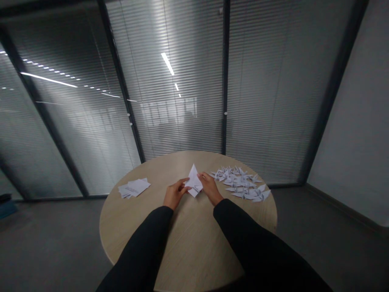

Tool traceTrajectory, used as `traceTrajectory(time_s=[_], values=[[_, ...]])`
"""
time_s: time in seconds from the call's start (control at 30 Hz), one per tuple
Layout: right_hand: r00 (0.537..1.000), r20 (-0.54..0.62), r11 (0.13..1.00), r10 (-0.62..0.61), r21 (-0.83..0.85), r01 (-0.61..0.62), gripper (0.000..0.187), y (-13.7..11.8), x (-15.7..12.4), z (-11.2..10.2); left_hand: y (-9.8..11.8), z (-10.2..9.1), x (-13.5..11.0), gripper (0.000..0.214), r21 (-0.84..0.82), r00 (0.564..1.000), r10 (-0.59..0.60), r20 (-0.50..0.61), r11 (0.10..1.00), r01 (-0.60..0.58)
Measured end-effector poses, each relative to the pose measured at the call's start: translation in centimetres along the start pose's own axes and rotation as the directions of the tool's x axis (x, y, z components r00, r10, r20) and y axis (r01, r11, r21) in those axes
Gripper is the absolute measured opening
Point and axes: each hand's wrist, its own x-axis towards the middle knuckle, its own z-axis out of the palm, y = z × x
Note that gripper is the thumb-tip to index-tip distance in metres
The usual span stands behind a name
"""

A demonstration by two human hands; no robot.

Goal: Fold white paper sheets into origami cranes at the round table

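A partly folded piece of white paper, kite-shaped with its long point facing away from me, is between my hands over the middle of the table. My left hand grips its left edge with thumb and fingers. On the opposite side, my right hand pinches the right edge near the upper part. Dark printed marks show on the paper's lower portion. Folded paper cranes lie in a spread pile to the right of my right hand. Off to the left rests a loose stack of white paper sheets with print on the top one.
The round wooden table has its far edge close to a glass partition with blinds. A plain wall rises at the right. On the floor at far left sits a blue object, cut off by the frame.
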Motion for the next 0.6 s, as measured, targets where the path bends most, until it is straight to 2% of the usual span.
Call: traceTrajectory(time_s=[0.33,0.6], values=[[0.999,-0.009,0.998,-0.038,-0.058,0.037,0.033,0.2,0.1,0.0,1.2,-0.4,-0.1,0.035,-0.025,0.998,-0.061,-0.031,0.998,0.060],[1.000,0.017,1.000,-0.002,-0.021,0.002,0.032,-0.5,-0.4,0.2,0.6,-0.2,0.0,0.038,-0.006,0.989,-0.093,-0.114,0.996,0.093]])
